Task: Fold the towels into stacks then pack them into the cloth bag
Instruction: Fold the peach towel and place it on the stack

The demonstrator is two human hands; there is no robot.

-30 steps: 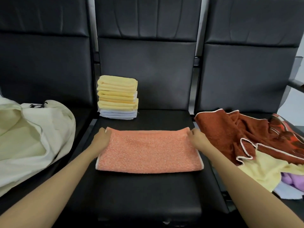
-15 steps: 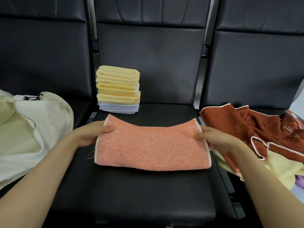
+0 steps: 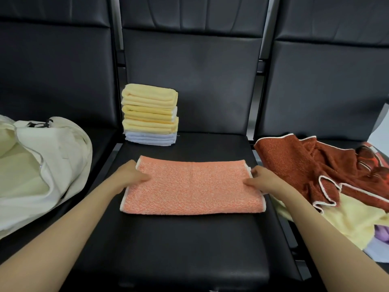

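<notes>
Orange towel (image 3: 191,188): lying folded into a long flat strip across the middle seat (image 3: 189,249), and you are holding it at both short ends.
Left hand (image 3: 130,175): you are pinching the towel's left end, with your thumb lying on top and your fingers curling at the edge.
Right hand (image 3: 263,180): you are gripping the towel's right end the same way, thumb on top and fingers curling round the white-trimmed edge.
Folded stack (image 3: 150,116): standing at the back left corner of the same seat, close to the backrest and apart from the orange towel. Yellow towels are sitting on pale bluish-white ones.
Cloth bag (image 3: 42,165): cream, slumping on the left seat with its mouth gaping open, just beside your left forearm.
Loose towels: heaping on the right seat. A brown towel (image 3: 294,163) with white trim is lying over a yellow towel (image 3: 347,220), and a purple towel (image 3: 381,234) is peeking out at the far right.
</notes>
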